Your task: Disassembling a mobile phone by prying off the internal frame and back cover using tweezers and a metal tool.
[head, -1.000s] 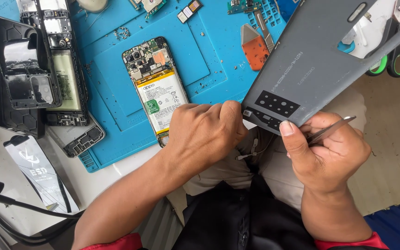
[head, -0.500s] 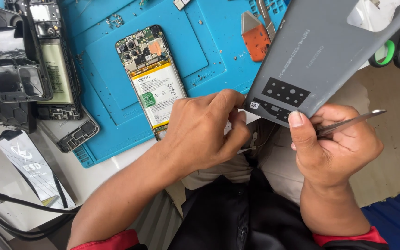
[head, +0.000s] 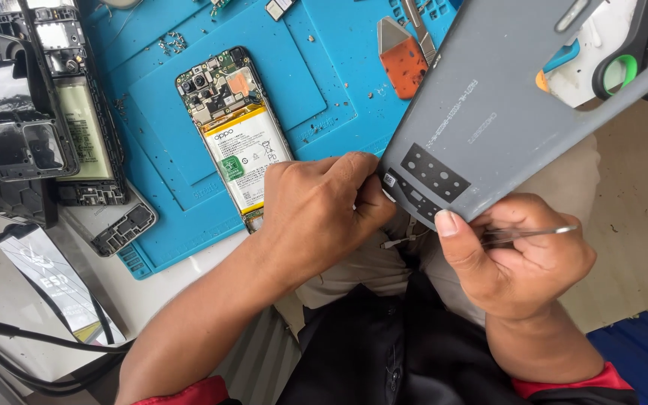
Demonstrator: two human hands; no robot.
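I take the blue work mat (head: 324, 82) as my landmark. Off its left edge I see a black phone frame (head: 16, 142) and a second opened handset (head: 76, 112) lying on the table (head: 9, 285). On the mat's middle lies an opened phone (head: 238, 139), battery facing up. Just below the mat's near edge, my left hand (head: 324, 210) is curled closed, fingertips pinching the lower corner of the grey back cover (head: 504, 112). That cover is held in the air, tilted, rising over the mat's right edge. An orange pry pick (head: 403, 60) rests on the mat beside the cover. Right of the mat, below the cover, my right hand (head: 523, 259) is closed around metal tweezers (head: 530, 234), thumb pressed on the cover's edge. Green-handled scissors (head: 631, 67) lie beyond the cover.
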